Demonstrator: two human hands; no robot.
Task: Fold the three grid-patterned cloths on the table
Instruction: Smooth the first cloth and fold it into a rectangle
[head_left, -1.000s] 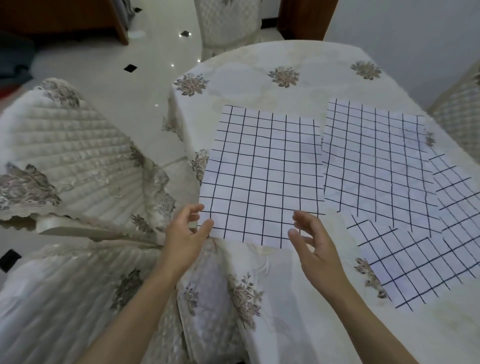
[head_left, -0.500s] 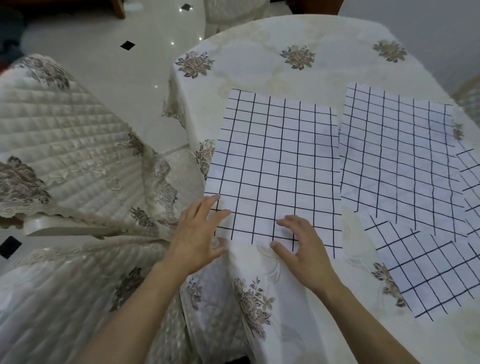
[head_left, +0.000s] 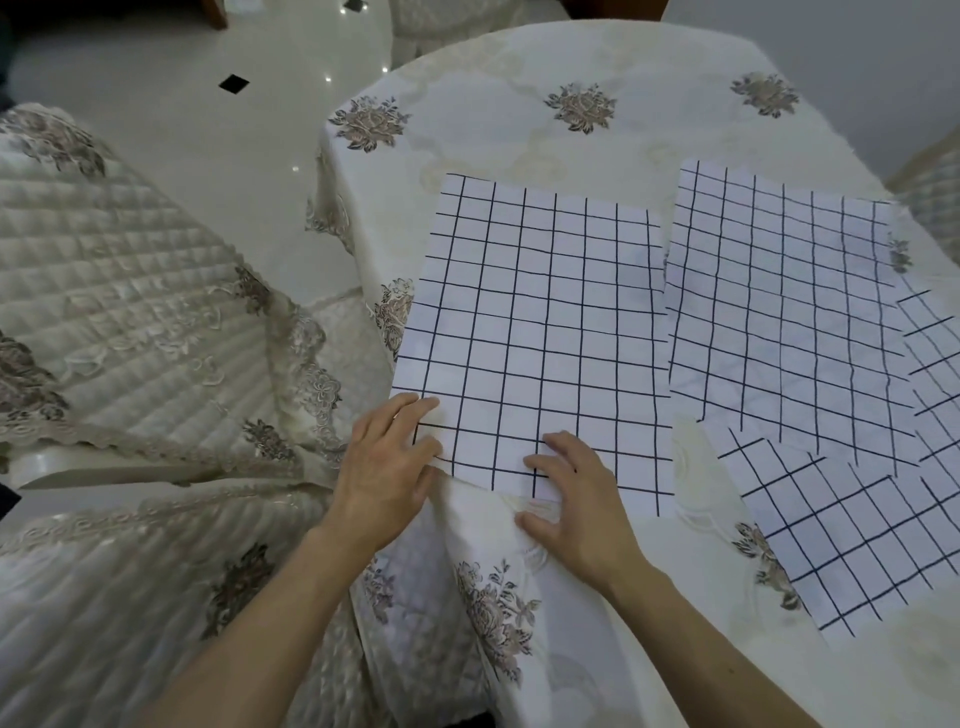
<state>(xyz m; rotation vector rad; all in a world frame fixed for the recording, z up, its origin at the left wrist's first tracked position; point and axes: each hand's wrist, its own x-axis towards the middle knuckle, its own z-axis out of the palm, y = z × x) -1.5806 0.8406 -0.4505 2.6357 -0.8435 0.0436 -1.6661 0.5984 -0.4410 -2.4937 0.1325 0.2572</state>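
Note:
Three white cloths with a black grid lie flat on the table (head_left: 519, 124). The left cloth (head_left: 535, 322) is nearest to me. My left hand (head_left: 387, 467) rests on its near left corner with the fingers spread. On its near edge lies my right hand (head_left: 571, 499), fingers on the cloth and thumb on the tablecloth below it. Neither hand visibly pinches the cloth. The middle cloth (head_left: 779, 312) lies to the right, touching the left one. A third cloth (head_left: 857, 530) lies at an angle at the right, partly under the middle cloth.
The table wears a cream tablecloth with brown flower prints that hangs over the near edge. Quilted chair covers (head_left: 130, 312) stand at the left, close to the table. Another chair (head_left: 930, 197) shows at the right edge. A glossy tiled floor (head_left: 208, 104) lies beyond.
Both hands have come down from just above the near edge onto the left cloth's near edge. The camera has tilted closer to the table.

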